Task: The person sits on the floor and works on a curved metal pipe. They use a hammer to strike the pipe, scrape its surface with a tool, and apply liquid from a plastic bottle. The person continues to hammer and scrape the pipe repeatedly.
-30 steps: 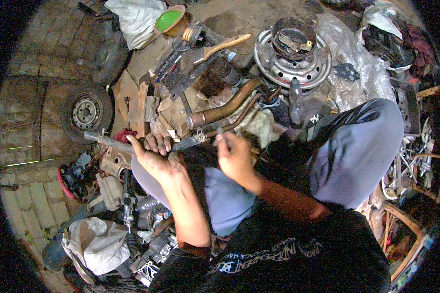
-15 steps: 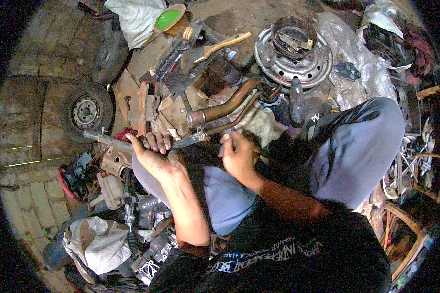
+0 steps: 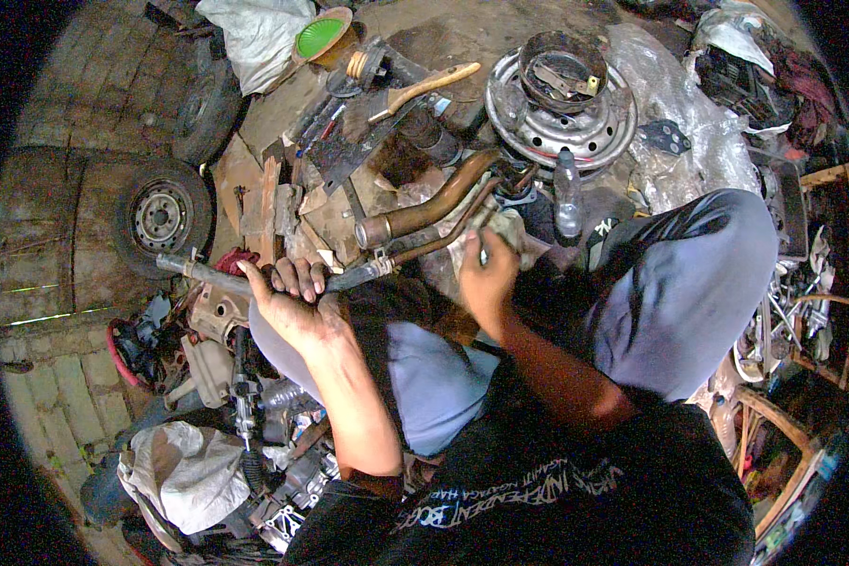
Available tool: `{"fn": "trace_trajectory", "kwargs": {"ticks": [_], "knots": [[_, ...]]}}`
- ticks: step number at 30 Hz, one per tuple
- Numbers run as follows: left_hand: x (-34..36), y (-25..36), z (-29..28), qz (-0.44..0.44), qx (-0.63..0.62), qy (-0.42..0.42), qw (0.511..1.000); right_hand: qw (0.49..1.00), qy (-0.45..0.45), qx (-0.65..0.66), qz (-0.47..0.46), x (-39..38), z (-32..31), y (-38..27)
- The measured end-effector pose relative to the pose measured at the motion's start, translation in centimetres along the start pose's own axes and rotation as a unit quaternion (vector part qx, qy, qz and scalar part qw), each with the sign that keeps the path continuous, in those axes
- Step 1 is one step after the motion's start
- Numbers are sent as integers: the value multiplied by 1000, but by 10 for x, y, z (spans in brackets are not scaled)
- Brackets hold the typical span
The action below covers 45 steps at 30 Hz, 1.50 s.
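My left hand (image 3: pixel 292 302) is wrapped round a dark rubber hose (image 3: pixel 349 280), which has clamps near both ends and joins a thin rusty pipe (image 3: pixel 424 247). My right hand (image 3: pixel 486 278), fingers curled, is beside that pipe, over a pale rag (image 3: pixel 519 241); something small and light shows between thumb and fingers, too small to name. A thicker bronze-coloured pipe (image 3: pixel 415 212) with a metal collar at its near end lies just beyond the hose. My bent legs in grey trousers (image 3: pixel 674 292) are under and beside my hands.
A steel wheel rim (image 3: pixel 608 118) holding a rusty ring (image 3: pixel 561 52), a plastic bottle (image 3: pixel 566 208), wooden-handled brush (image 3: pixel 434 80), green-lined funnel (image 3: pixel 321 38), tyres (image 3: pixel 156 217) and bubble wrap (image 3: pixel 674 174) surround me. Metal parts (image 3: pixel 236 406), white sacks (image 3: pixel 189 472) and a wooden frame (image 3: pixel 778 424) crowd both sides.
My right hand has moved right and a little upward, away from the hose clamp toward the rag. My left hand keeps its grip on the hose.
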<state>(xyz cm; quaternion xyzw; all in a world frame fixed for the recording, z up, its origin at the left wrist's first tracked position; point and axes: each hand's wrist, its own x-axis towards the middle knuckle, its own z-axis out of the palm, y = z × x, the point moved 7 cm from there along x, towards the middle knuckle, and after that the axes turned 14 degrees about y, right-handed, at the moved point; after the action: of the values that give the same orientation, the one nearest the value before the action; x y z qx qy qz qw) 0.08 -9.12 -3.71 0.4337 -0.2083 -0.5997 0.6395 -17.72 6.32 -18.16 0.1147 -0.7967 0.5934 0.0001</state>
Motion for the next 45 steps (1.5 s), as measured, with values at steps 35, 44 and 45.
{"fn": "trace_trajectory", "kwargs": {"ticks": [35, 44, 45], "knots": [[-23, 13, 17, 48, -70, -147, 986, 975, -157, 1, -160, 0, -3, -41], [-30, 14, 13, 104, -51, -144, 983, 977, -157, -16, -146, -8, -6, -37], [-30, 13, 9, 106, -49, -121, 986, 975, -158, 30, -153, -12, -5, -41]]}}
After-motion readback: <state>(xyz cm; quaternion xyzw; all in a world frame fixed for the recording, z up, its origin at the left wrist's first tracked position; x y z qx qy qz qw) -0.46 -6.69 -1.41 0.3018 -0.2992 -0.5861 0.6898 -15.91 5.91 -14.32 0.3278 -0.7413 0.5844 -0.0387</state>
